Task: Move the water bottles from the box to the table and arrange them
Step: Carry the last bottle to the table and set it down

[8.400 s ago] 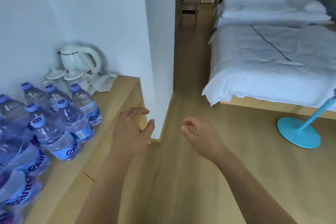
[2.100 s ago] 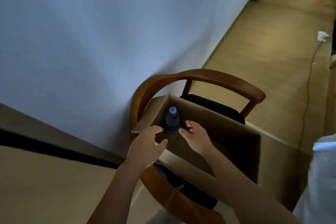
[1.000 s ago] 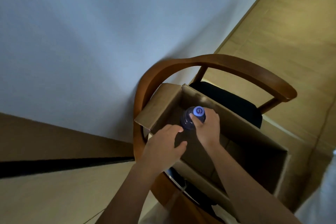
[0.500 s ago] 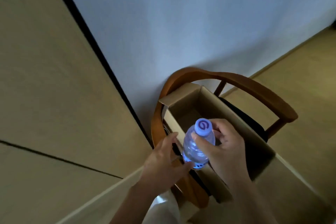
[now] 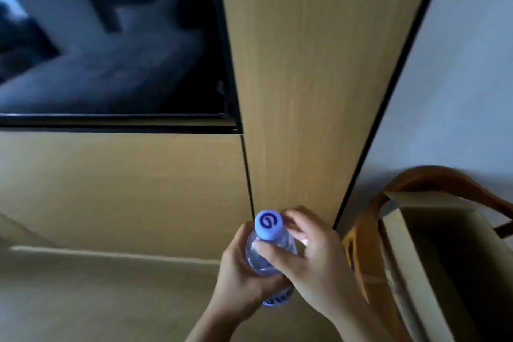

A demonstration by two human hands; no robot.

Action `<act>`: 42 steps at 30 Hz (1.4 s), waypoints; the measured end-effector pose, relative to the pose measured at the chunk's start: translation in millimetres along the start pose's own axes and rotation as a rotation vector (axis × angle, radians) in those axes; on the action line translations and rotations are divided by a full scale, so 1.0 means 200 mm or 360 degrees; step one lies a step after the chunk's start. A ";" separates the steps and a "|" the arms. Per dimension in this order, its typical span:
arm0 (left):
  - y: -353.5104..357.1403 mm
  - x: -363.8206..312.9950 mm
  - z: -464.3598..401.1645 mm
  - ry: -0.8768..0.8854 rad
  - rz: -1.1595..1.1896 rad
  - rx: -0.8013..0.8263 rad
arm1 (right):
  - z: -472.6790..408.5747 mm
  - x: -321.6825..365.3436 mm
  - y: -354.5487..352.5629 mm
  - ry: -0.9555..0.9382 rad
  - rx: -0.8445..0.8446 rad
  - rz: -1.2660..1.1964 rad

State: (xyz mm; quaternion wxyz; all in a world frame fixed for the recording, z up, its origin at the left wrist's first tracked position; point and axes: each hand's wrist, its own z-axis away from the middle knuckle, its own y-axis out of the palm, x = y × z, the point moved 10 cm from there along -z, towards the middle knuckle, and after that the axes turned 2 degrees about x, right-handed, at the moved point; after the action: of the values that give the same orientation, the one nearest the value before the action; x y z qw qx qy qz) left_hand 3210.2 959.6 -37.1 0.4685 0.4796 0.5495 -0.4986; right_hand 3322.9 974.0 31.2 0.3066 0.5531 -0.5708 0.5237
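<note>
One water bottle (image 5: 268,250) sits low in the middle of the frame, upright, its blue cap (image 5: 268,224) facing the camera and printed with a dark swirl. Both hands have hold of it. The left hand (image 5: 243,272) wraps the clear body from the left, palm against the plastic, with the blue label showing just under it. The right hand (image 5: 311,261) comes in from the right, its fingers (image 5: 294,223) curled about the neck and shoulder just below the cap, thumb across the front. The bottle is out of the cardboard box (image 5: 433,253), which stands open at the lower right of the frame, resting in a wooden chair (image 5: 444,178) with a curved back. Behind the hands runs a pale wood wall panel (image 5: 299,91). A dark screen (image 5: 111,36) fills the upper left. A light wooden surface spreads across the lower left.
</note>
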 end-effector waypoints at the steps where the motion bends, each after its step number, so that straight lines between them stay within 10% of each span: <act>1: -0.14 -0.01 0.03 0.0017 0.0012 -0.0090 | -0.03 0.01 0.15 0.0041 0.0136 -0.0093; 16: -2.41 0.05 0.88 0.0004 -0.0183 -0.1388 | -0.16 0.39 2.44 -0.0561 0.1050 0.0760; 42: -4.38 0.35 1.20 -0.0321 -0.0290 -0.2864 | -0.65 0.96 4.88 -0.1385 0.1912 0.0436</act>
State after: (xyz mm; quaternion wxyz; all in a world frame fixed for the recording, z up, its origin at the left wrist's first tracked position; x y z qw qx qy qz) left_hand 2340.8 687.0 -34.7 0.6706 -0.1585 0.7233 0.0439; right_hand 2323.9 880.4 -9.3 -0.3688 0.7061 -0.3202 0.5127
